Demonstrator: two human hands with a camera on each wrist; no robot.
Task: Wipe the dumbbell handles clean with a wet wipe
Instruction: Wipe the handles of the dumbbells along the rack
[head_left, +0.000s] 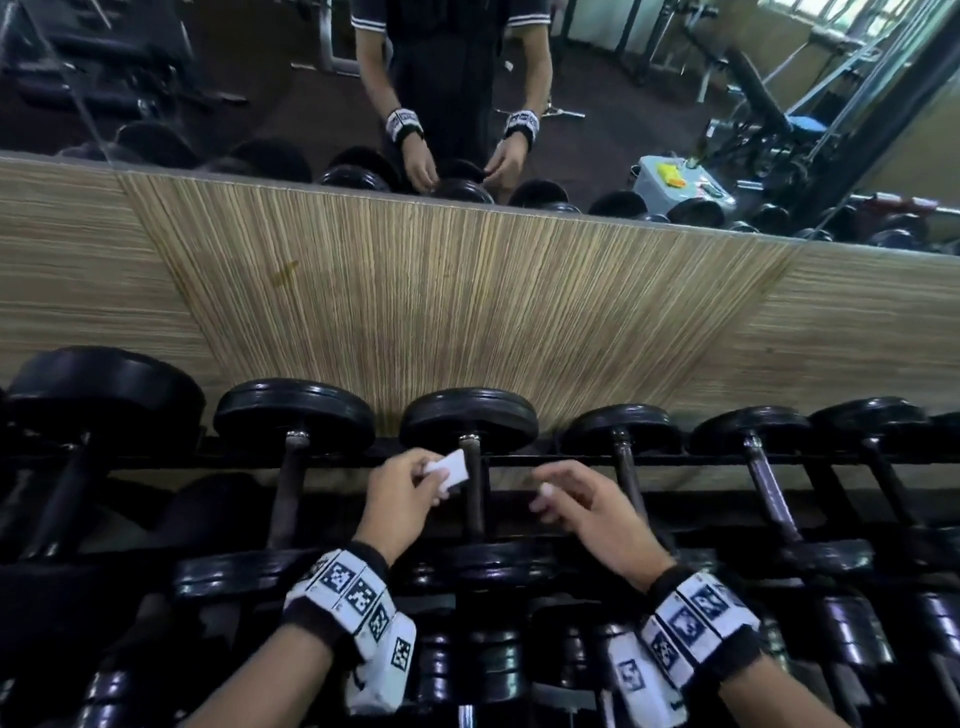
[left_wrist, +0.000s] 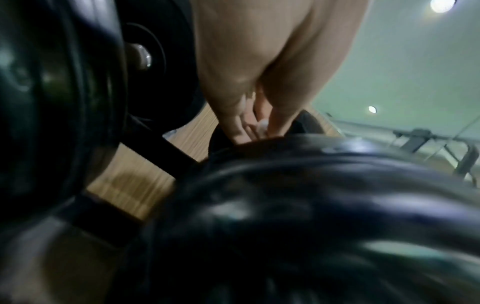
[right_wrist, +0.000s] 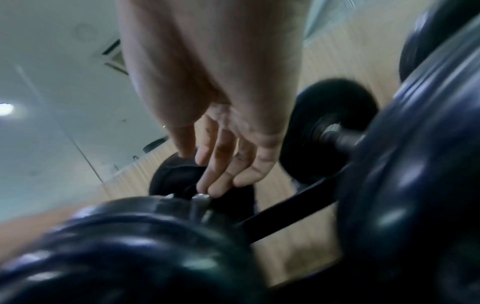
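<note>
A row of black dumbbells lies on a rack, and the middle dumbbell's dark handle (head_left: 474, 512) runs between my hands. My left hand (head_left: 434, 480) pinches a small folded white wet wipe (head_left: 451, 467) just left of that handle, near its far plate (head_left: 469, 418). In the left wrist view the left hand (left_wrist: 246, 127) shows a sliver of the wipe (left_wrist: 263, 124) between its fingers. My right hand (head_left: 545, 496) hovers just right of the handle, fingers relaxed and holding nothing. The right wrist view shows the right hand (right_wrist: 221, 183) with its fingers extended over a metal collar (right_wrist: 200, 198).
More dumbbells (head_left: 291, 493) (head_left: 626, 478) lie on either side on the rack rail (head_left: 550, 460). A lower row of dumbbells (head_left: 467, 654) sits under my wrists. Behind the rack rises a wood panel (head_left: 467, 301), with a mirror (head_left: 260, 78) above reflecting the gym.
</note>
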